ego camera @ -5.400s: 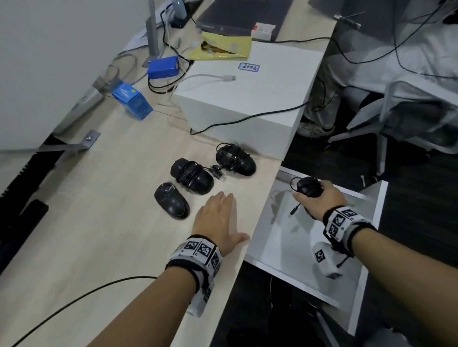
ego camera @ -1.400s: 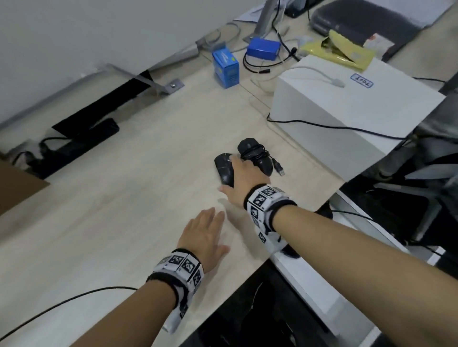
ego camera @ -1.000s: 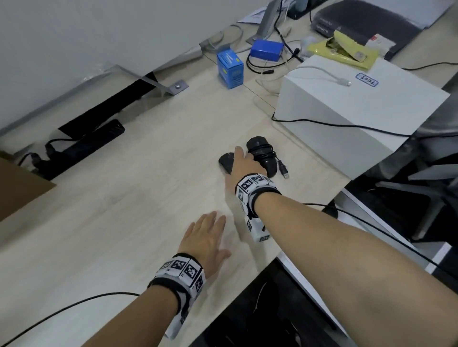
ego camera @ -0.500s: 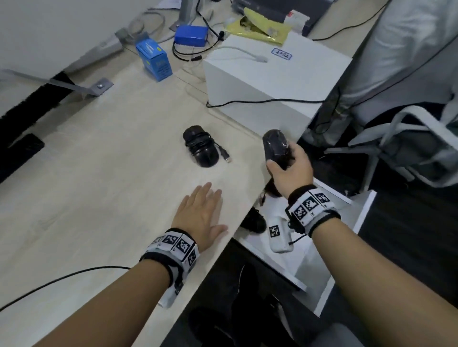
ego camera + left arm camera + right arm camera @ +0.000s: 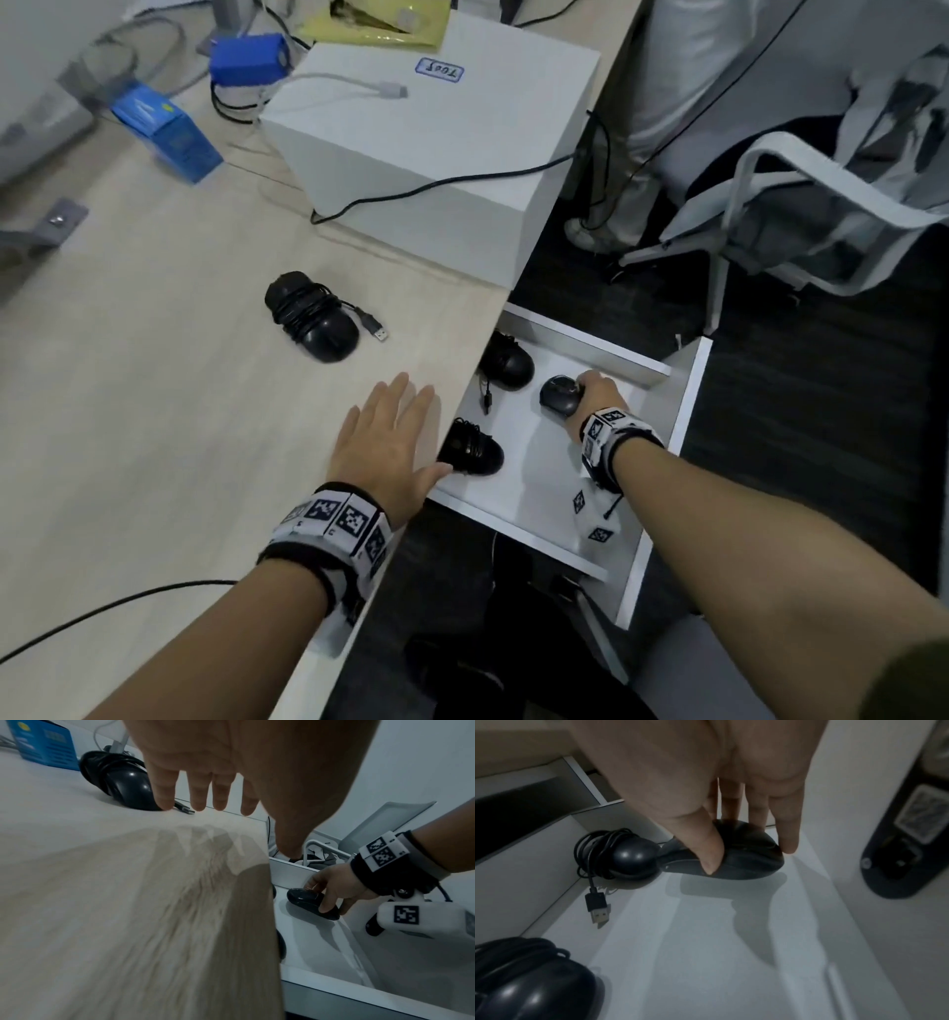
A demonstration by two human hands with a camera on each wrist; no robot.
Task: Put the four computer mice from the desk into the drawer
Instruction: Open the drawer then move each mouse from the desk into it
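My right hand (image 5: 595,398) pinches a black cordless mouse (image 5: 558,394) (image 5: 746,860) (image 5: 308,900) between thumb and fingers, low inside the open white drawer (image 5: 575,342). Whether the mouse touches the drawer floor I cannot tell. Two black mice with wound cables lie in the drawer: one at the back left (image 5: 506,360) (image 5: 626,860), one at the front left (image 5: 470,449) (image 5: 526,988). One cable-wrapped black mouse (image 5: 310,316) (image 5: 120,780) lies on the wooden desk (image 5: 154,411). My left hand (image 5: 382,442) rests flat and open on the desk by its edge.
A large white box (image 5: 426,149) with a black cable across it stands at the desk's back right. Behind it lie blue boxes (image 5: 169,131), cables and a yellow envelope (image 5: 369,20). A white chair (image 5: 801,205) and a seated person's legs are beyond the drawer.
My right hand took the cordless mouse from the desk, carried it right over the edge and lowered it into the drawer. The left hand stayed flat on the desk.
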